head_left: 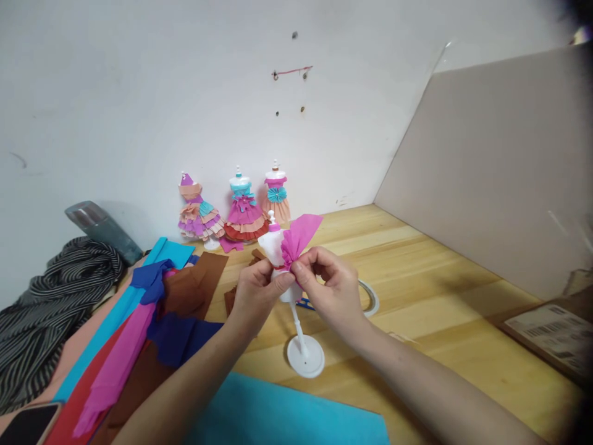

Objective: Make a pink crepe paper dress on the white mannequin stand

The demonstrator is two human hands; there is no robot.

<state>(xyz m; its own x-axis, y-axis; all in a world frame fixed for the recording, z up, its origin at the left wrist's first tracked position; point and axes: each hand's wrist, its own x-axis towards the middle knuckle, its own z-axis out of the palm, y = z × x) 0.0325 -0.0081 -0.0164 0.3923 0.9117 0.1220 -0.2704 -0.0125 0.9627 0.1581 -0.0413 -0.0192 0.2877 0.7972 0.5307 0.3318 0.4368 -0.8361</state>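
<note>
A small white dress form [271, 243] stands a little tilted on its round base [306, 364], with a pink band at its neck and a thin red strip at its waist. My left hand [254, 289] is closed round its waist, thumb in front. My right hand [334, 285] pinches the gathered lower end of a pink crepe paper piece [303, 233] against the form's front. Above the pinch the paper fans out past the form's shoulder. The fingertips hide part of the waist.
Three dressed forms, including one in a pink-and-red skirt [243, 213], stand by the wall. Coloured crepe paper [125, 346], a striped cloth [41, 309], a bottle [104, 232] and a phone [30, 425] lie left. A turquoise sheet [287, 411] lies in front; a cardboard box [546, 334] is right.
</note>
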